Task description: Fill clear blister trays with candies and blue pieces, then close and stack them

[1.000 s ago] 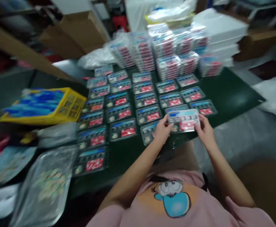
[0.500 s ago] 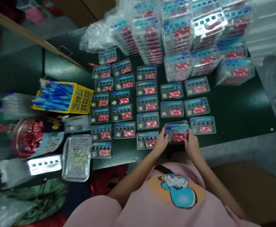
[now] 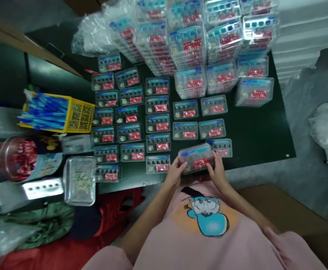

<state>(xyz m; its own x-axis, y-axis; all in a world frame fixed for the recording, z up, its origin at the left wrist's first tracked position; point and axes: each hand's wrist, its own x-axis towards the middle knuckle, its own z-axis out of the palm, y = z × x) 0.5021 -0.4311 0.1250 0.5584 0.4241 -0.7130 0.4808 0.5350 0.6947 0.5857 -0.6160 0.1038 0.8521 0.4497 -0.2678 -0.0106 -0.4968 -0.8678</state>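
Between my two hands I hold a clear plastic tray [image 3: 196,158] with a blue pen along its top and a red patterned packet inside. My left hand [image 3: 175,171] grips its left end, thumb over the front. Its right end is in my right hand [image 3: 216,170], fingers wrapped around the edge. The tray is slightly tilted, over the table's front edge. Behind its right corner lies a similar filled tray [image 3: 222,148], partly covered. Another filled tray [image 3: 158,164] lies just left of my left hand.
Rows of filled trays [image 3: 157,123] cover the dark green table [image 3: 259,135]. Tall stacks of trays [image 3: 193,82] stand at the back. At left are a yellow basket [image 3: 81,114] of blue pens, a jar [image 3: 24,159] of red packets and a clear container [image 3: 79,182] with small pieces.
My hands have lifted the tray from the table and brought it nearer my body, tilting it. The whole view has shifted, so the table's things appear further left.
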